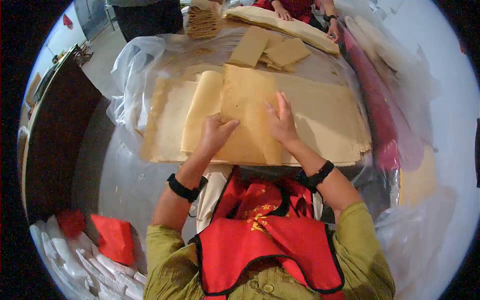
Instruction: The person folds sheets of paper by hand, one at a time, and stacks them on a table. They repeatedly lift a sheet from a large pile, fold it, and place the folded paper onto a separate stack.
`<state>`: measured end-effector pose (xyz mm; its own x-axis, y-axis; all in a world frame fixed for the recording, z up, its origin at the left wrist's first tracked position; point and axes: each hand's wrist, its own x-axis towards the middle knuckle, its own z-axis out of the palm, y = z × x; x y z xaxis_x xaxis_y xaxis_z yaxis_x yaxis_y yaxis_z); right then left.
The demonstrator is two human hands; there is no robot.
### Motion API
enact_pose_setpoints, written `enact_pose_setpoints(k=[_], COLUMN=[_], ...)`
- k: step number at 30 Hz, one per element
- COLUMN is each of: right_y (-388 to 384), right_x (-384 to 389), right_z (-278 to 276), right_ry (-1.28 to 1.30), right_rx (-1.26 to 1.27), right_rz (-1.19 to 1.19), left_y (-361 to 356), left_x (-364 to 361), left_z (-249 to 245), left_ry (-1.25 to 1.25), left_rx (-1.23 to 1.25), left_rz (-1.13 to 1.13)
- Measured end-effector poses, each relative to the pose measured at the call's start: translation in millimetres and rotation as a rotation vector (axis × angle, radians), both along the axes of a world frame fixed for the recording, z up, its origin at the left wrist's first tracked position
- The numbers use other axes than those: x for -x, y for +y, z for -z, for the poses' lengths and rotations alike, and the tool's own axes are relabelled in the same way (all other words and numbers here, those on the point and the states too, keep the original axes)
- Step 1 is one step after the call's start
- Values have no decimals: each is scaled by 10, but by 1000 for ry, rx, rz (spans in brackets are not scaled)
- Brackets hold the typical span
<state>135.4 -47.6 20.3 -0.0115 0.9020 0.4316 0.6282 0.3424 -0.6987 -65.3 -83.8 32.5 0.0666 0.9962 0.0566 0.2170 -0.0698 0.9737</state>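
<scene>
A wide stack of thin tan sheets [327, 112], like large flat pancakes, lies on the table in front of me. The top sheet [250, 95] is partly folded over, its panel standing out darker in the middle. My left hand [217, 134] is closed at the left edge of this panel, fingers curled in and thumb pointing right. Over the panel's right side is my right hand [283, 121], fingers stretched out and apart. A folded flap [202, 102] lies just left of the panel.
Several folded tan rectangles [250, 47] lie beyond the stack. Farther back is a packed bundle [202, 22]. Another person's hand [283, 13] rests on a long stack [280, 24] at the far edge. Clear plastic sheeting [131, 75] hangs at the left; a red bag [114, 239] sits lower left.
</scene>
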Motion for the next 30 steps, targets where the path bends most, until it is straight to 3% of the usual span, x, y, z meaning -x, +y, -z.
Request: enact_pose_setpoints(k=[3, 5, 7, 10, 13, 16, 19, 22, 25, 28, 30], right_y=[2, 15, -3, -52, -74, -44, -47, -60, -19, 30, 43], right_x=[-6, 53, 96, 173, 255, 278, 295, 320, 286, 248, 225], right_z=[-27, -48, -52, -92, 19, 169, 198, 52, 73, 127, 166], right_ry=[-39, -69, -121, -239, -590, -714, -702, -706, -752, -686, -665], right_rx=[-29, -40, -56, -104, -66, 57, 67, 180, 76, 46, 57], right_rz=[-57, -95, -137, -200, -124, -142, -150, -184, -194, -278, -303], left_y=[132, 212, 221, 228, 299, 278, 212, 194, 201, 309, 303], left_x=[230, 423, 542, 637, 714, 730, 717, 669, 677, 819, 803], left_z=[78, 95, 65, 56, 132, 257, 273, 96, -29, -28, -82], left_ry=[427, 404, 135, 114, 420, 673, 905, 895, 737, 561, 102], left_rx=[-541, -502, 5, 155, 131, -242, -343, -180, -72, 47, 216], left_rz=[-93, -109, -99, -116, -180, -290, -434, -407, -418, -265, -12])
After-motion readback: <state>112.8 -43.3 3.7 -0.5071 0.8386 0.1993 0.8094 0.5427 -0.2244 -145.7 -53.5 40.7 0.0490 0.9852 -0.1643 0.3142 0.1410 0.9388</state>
